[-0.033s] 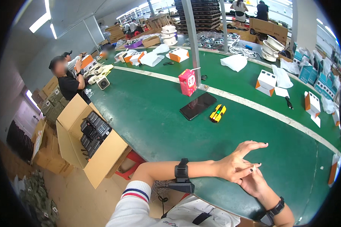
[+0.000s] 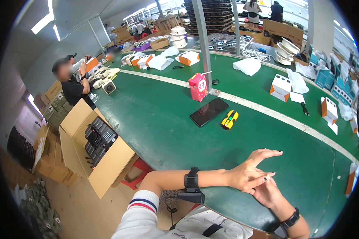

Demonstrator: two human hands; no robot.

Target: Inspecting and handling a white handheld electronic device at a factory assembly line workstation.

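My left hand [image 2: 249, 173] reaches across to the right above the near part of the green table [image 2: 167, 131]. Its index finger is stretched out, and its other fingers are bent down against my right hand. My right hand [image 2: 267, 194] lies palm up at the table's front edge, partly beneath the left. Its fingers are mostly hidden there, so I cannot tell how they are bent. No object shows in either hand. Farther off lie a yellow and black gadget [image 2: 229, 119] with a green spot and a dark smartphone [image 2: 209, 112]. A pink drink carton [image 2: 198, 87] with a straw stands behind the phone.
An open cardboard box [image 2: 113, 165] of black cases stands at the table's left edge. Metal posts [image 2: 203, 47] rise from the table. White and orange boxes [image 2: 280, 87] and plastic bags [image 2: 247, 67] lie beyond the white strip. A co-worker [image 2: 71, 83] stands at far left.
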